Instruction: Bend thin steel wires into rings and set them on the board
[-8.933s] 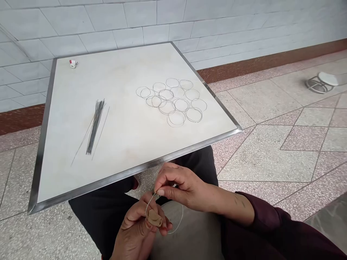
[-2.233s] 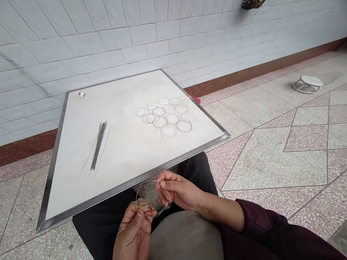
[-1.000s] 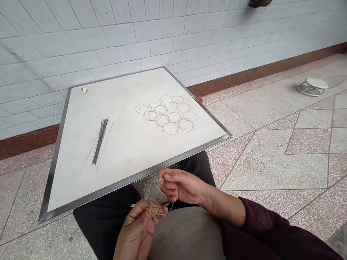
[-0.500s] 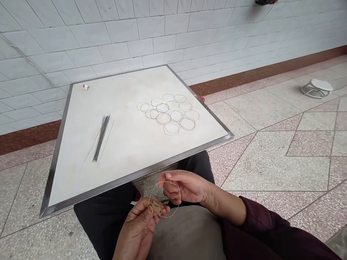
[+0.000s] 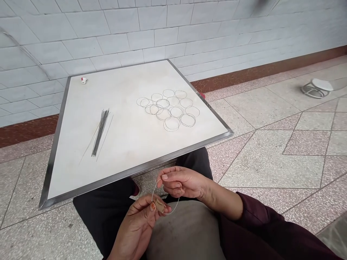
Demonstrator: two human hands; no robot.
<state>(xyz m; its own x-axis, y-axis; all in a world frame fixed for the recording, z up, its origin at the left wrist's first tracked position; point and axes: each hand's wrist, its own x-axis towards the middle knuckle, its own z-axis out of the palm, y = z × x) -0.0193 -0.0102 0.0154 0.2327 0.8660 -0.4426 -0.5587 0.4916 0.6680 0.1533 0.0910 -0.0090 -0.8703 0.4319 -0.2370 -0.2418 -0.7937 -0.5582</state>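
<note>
Lying near the far left corner of the pale, metal-edged table [image 5: 130, 141], a small red-and-white object [image 5: 84, 81] sits well apart from everything else, perhaps put there to be out of the way. Nearer, the bundle of straight wires [image 5: 100, 133] points roughly away from the person, its strands gathered close, which probably makes single ones easy to draw off; one loose wire [image 5: 89, 144] slants out on its left and another [image 5: 105, 136] lies just to its right.

Below the table's near edge, over the lap, the left hand [image 5: 138, 223] has its thumb and fingers clamped on a folded tan piece [image 5: 160, 206]. The thin wire loop [image 5: 175, 208] meets this piece on both sides; whether it runs through the fold I cannot tell. The piece seems to serve as a pad or anchor, steadying the loop low down.

Beyond, on the right half of the table, wire rings [image 5: 168, 108] lie flat, many overlapping, likely grouped to stay separate from the straight stock.

The right hand [image 5: 183, 182] has thumb and forefinger together, apparently pinching the loop's upper side, with the other fingers curled beneath. Holding opposite sides should keep the springy wire rounded and under control.
</note>
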